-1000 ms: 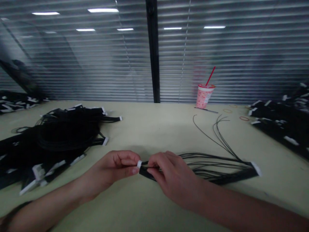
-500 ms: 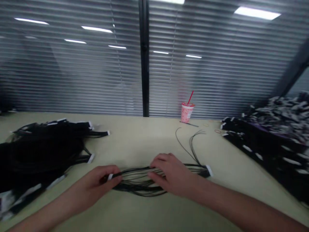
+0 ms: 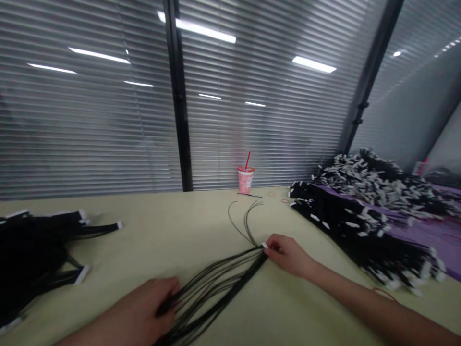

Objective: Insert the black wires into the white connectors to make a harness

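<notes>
The left hand [image 3: 131,312] gripped thin black wires [image 3: 212,286], the right hand [image 3: 288,255] pinched their white plastic connector [image 3: 265,245], beside a large heap of black wire harnesses [image 3: 360,235].

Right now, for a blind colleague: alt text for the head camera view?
The left hand and right hand hold a bundle of thin black wires across a pale green tabletop, the right pinching its white connector. Heaps of black wire harnesses with white connectors lie on both sides, and a pink paper cup with a red straw stands beyond.
</notes>
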Motion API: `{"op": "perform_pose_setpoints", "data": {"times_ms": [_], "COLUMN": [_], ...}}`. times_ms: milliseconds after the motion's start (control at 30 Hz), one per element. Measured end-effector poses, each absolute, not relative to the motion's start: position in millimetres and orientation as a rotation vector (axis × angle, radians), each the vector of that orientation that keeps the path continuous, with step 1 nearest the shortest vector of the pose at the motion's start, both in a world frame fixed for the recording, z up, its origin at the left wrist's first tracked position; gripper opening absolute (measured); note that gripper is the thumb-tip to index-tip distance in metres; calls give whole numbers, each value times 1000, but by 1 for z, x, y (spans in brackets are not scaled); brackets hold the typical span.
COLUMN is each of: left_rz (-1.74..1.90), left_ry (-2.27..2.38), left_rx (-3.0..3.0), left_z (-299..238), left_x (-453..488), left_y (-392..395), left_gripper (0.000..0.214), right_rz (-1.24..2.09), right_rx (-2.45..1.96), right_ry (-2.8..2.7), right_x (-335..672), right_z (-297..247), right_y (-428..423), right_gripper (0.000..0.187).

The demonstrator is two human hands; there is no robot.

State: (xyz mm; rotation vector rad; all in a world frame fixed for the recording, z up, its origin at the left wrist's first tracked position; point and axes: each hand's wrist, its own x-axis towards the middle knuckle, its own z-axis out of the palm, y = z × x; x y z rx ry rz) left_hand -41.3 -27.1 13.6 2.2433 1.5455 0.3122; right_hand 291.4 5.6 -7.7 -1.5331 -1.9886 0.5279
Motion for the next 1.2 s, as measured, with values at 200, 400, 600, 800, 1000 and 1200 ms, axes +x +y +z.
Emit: {"op": "perform_pose_setpoints", "data": {"times_ms": [200,400,600,800,1000,1200], "left_rz": [418,1141,1547,1463,1470,1441], "left_ry": [1245,924,821,822,855,790], "left_rx": [2028,1903,1918,2100,2174,2234], "left_z": [44,134,167,162,164,163], "left_x": [29,61,66,48,41,50], "left_y": [31,54,41,44,45,39], "left_gripper": [21,14,16,10,13,16], "right_rz": [574,701,749,721,750,906], "right_rx": [-1269,-788,-629,-624,-585,-611], "right_ry": [-1917,-1671,-1489,-1539,-1544,-1515], "right_x": [253,219,204,196,195,204], "right_z": [33,129,171,162,160,160], "right_y": [43,55,47,48,49,47], "right_gripper": [14,26,30,30,31,34]}}
